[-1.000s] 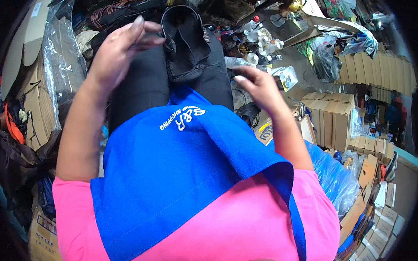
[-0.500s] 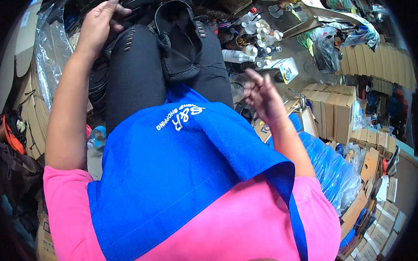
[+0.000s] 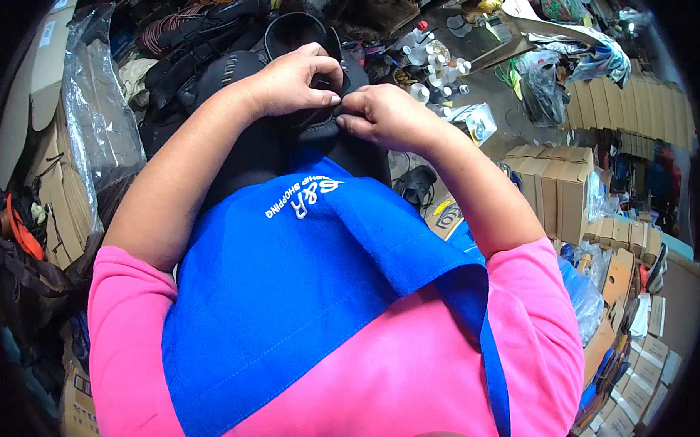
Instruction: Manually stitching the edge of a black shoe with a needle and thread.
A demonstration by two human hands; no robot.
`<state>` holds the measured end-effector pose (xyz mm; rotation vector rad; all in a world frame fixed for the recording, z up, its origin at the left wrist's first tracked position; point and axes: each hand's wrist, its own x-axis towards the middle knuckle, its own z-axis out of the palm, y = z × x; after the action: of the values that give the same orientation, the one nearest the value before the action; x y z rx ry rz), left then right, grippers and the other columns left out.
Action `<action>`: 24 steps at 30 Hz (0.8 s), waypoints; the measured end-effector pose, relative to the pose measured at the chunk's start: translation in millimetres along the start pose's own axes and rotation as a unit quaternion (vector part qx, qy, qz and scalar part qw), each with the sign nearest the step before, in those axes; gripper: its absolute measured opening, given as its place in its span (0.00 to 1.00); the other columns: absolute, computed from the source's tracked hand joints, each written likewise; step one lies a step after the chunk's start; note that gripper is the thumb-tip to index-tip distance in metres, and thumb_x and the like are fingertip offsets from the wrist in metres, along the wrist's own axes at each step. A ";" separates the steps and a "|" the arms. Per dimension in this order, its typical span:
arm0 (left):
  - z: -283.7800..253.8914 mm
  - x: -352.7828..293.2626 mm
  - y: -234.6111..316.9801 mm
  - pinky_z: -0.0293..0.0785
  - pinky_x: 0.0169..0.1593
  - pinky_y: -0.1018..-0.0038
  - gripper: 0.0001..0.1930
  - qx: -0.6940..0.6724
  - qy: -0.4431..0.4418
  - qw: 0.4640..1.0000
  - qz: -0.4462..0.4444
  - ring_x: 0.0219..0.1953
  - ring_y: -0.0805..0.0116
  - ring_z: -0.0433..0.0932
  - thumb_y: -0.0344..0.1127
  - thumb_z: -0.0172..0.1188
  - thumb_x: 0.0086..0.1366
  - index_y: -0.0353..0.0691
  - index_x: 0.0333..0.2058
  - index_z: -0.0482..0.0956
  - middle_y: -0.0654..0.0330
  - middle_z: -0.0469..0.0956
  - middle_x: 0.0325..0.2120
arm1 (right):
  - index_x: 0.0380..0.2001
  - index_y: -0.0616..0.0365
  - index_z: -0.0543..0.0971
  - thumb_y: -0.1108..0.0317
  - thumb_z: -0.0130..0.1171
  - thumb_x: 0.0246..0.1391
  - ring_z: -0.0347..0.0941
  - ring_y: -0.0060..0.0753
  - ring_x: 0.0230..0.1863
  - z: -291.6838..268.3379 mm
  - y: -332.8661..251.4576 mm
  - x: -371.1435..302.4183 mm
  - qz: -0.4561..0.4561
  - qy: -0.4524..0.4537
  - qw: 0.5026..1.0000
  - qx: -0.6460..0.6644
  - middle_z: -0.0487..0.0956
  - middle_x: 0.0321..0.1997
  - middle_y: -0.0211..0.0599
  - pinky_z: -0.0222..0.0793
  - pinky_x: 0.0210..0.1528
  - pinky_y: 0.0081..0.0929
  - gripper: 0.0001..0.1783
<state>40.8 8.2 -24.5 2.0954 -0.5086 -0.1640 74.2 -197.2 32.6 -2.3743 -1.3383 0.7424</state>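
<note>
A black moccasin-style shoe (image 3: 300, 27) rests across my thighs, its opening facing up. My left hand (image 3: 295, 82) lies over the near part of this shoe, thumb and fingers pinched together. Close to its fingertips, my right hand (image 3: 389, 117) also pinches, at the shoe's right side. The tips of both hands almost touch, and whatever is between them is too small or dark to make out. Much of the shoe's front is hidden beneath my hands. Below it, a blue apron (image 3: 291, 297) covers my lap.
Several plastic bottles (image 3: 437, 57) stand on the floor at the far right, near a clear container (image 3: 476, 123). Cardboard boxes (image 3: 553, 184) stack up on the right. Plastic-wrapped cardboard (image 3: 99, 112) leans at the left. Dark items (image 3: 198, 54) pile up beyond my left arm.
My two hands, wide apart before, have come together over the shoe. The left moved right and nearer; the right moved left and farther. Both went from loose fingers to a pinch.
</note>
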 end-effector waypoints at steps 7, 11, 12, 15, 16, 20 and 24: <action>2.8 -2.3 0.0 0.65 0.54 0.70 0.12 -0.040 0.013 0.999 -0.017 0.47 0.61 0.69 0.36 0.65 0.52 0.39 0.34 0.77 0.57 0.69 0.38 | 0.21 0.64 0.70 0.65 0.55 0.49 0.72 0.58 0.29 -1.2 -11.1 -22.5 -0.019 0.035 0.999 0.026 0.72 0.23 0.52 0.67 0.32 0.47 0.12; -0.1 1.9 -0.9 0.65 0.54 0.70 0.12 -0.029 0.016 0.999 0.002 0.47 0.62 0.69 0.37 0.66 0.52 0.39 0.33 0.77 0.57 0.69 0.38 | 0.19 0.64 0.66 0.64 0.56 0.52 0.68 0.49 0.24 1.0 -9.9 -42.5 0.002 0.071 0.994 0.077 0.68 0.20 0.50 0.63 0.27 0.39 0.17; -2.2 1.2 0.6 0.65 0.53 0.70 0.12 -0.026 0.006 1.000 -0.014 0.47 0.63 0.69 0.37 0.66 0.52 0.39 0.33 0.78 0.58 0.70 0.37 | 0.19 0.64 0.68 0.65 0.57 0.53 0.66 0.39 0.23 -2.6 -13.7 -49.2 0.020 0.062 0.989 0.135 0.66 0.18 0.43 0.62 0.27 0.33 0.16; -10.4 0.0 0.5 0.65 0.53 0.71 0.11 -0.047 -0.023 0.998 -0.030 0.46 0.64 0.69 0.37 0.65 0.53 0.39 0.34 0.80 0.59 0.70 0.37 | 0.22 0.64 0.72 0.67 0.59 0.53 0.66 0.33 0.24 -17.2 -23.1 -52.8 0.061 0.117 0.973 0.189 0.67 0.19 0.38 0.62 0.28 0.29 0.12; -14.2 0.4 -1.3 0.66 0.52 0.71 0.10 -0.069 -0.042 0.996 -0.028 0.46 0.64 0.69 0.36 0.65 0.54 0.40 0.35 0.81 0.60 0.71 0.36 | 0.30 0.61 0.79 0.69 0.61 0.52 0.69 0.37 0.27 -16.2 -17.9 -49.7 0.062 0.123 0.976 0.172 0.71 0.23 0.37 0.65 0.31 0.31 0.06; -23.1 6.7 0.5 0.66 0.51 0.71 0.11 -0.106 -0.093 0.990 -0.026 0.43 0.65 0.71 0.34 0.63 0.54 0.42 0.37 0.83 0.60 0.72 0.35 | 0.41 0.49 0.82 0.72 0.60 0.49 0.74 0.45 0.34 -8.7 -10.0 -38.3 0.039 0.133 0.988 0.065 0.75 0.32 0.41 0.71 0.38 0.36 0.14; -24.4 8.2 0.7 0.67 0.51 0.71 0.12 -0.107 -0.116 0.986 -0.045 0.42 0.64 0.72 0.33 0.63 0.54 0.42 0.38 0.84 0.59 0.73 0.34 | 0.40 0.50 0.82 0.72 0.59 0.48 0.75 0.45 0.36 -7.3 -5.8 -31.9 0.024 0.124 0.991 0.034 0.75 0.32 0.42 0.72 0.39 0.35 0.14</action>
<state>55.6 23.5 -9.9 1.8989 -0.5102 -0.4996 60.8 -221.8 50.5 -2.3607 -1.1403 0.4773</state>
